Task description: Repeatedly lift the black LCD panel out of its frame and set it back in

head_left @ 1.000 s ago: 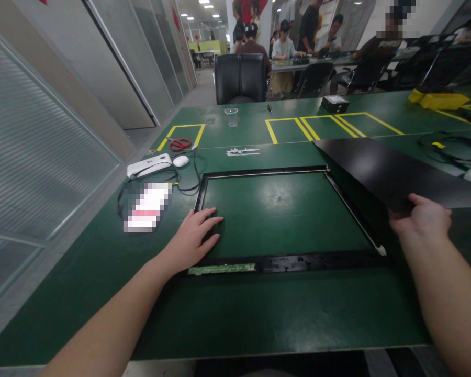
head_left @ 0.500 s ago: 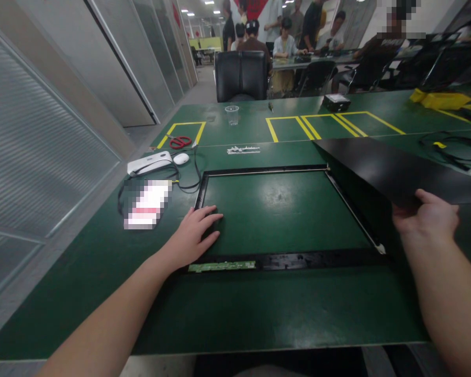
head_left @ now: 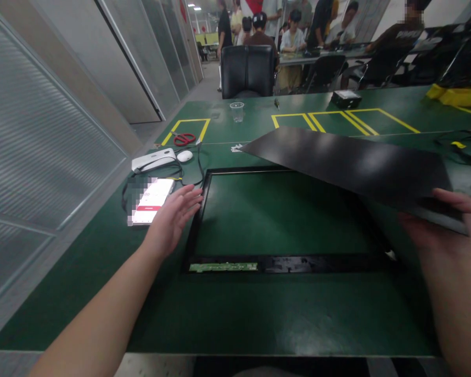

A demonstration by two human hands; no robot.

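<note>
A thin black panel (head_left: 349,162) is tilted above the right side of a black rectangular frame (head_left: 317,263) that lies on the green table. My right hand (head_left: 451,220) grips the panel's near right corner, thumb on top and fingers beneath. My left hand (head_left: 176,217) is open just outside the frame's left side, fingers apart, holding nothing. A narrow green circuit board (head_left: 223,267) sits in the frame's near bar, towards the left. The panel hides much of the frame's far and right bars.
Left of the frame lie a lit phone (head_left: 153,201), a white device (head_left: 154,159) with black cables, a white mouse (head_left: 184,156) and red scissors (head_left: 184,139). A clear plastic cup (head_left: 237,112) and a black box (head_left: 346,98) stand farther back. People sit and stand beyond a black chair (head_left: 248,70).
The panel has moved left, from beside the frame to over its right part, carried by my right hand. My left hand has lifted off the frame's left bar and shifted left.
</note>
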